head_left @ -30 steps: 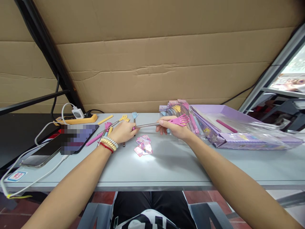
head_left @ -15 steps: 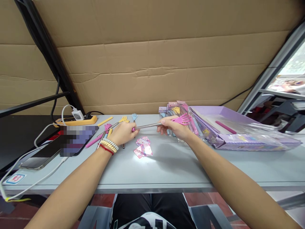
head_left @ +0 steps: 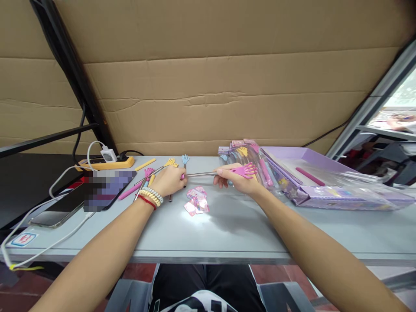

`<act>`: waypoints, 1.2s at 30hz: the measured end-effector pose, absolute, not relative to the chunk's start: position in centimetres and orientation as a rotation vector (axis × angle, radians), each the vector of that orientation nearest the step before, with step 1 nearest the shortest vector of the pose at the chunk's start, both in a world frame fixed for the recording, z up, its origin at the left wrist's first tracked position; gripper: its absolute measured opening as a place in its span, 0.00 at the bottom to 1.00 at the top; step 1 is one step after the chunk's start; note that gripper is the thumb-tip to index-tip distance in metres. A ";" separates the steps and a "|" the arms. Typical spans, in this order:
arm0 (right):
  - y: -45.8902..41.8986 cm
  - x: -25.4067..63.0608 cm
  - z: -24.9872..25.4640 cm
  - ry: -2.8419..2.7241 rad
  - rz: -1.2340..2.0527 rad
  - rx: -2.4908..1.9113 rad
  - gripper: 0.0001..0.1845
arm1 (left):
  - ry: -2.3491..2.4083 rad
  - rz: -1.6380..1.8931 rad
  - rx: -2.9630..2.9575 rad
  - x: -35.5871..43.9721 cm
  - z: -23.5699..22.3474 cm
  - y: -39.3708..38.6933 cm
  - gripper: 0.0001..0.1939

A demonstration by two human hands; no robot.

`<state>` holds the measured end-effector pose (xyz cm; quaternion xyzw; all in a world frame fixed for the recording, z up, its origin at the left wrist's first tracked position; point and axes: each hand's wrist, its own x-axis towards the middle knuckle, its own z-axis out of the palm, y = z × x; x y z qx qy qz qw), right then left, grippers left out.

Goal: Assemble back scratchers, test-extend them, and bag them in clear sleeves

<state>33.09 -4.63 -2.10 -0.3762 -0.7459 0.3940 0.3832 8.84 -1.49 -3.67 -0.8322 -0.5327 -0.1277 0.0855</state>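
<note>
A pink back scratcher [head_left: 202, 174] with a thin metal shaft is stretched level between my two hands above the table. My left hand [head_left: 169, 178] is closed round its handle end, where a bit of pink shows past the fingers. My right hand [head_left: 239, 178] pinches the shaft just below the pink hand-shaped head. Beneath the shaft lies a small pile of pink printed cards [head_left: 197, 201]. Around my left hand are loose back scratchers: a blue one [head_left: 185, 159], yellow ones [head_left: 169, 162] and another pink one [head_left: 148, 172], partly hidden by that hand.
Bagged back scratchers [head_left: 264, 171] lie behind my right hand, against a purple box [head_left: 344, 203] with clear plastic and a pink handle [head_left: 310, 176] on it. Phones [head_left: 61, 208], white cables and a yellow power strip [head_left: 123, 163] occupy the left. Cardboard [head_left: 227, 104] stands behind the table.
My right hand has moved slightly left and the pink head sits a little lower, with a shorter stretch of shaft between my hands. The view has shifted slightly.
</note>
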 end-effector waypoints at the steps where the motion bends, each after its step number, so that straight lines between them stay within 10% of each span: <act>1: -4.5 33.1 -2.2 -1.888 1.022 -0.951 0.22 | -1.592 -0.391 -2.482 8.9 -3.6 -1.6 0.08; 36: -3.5 33.5 -0.7 -1.255 1.140 -0.660 0.34 | -1.326 -0.810 -2.824 9.7 -3.0 -2.5 0.14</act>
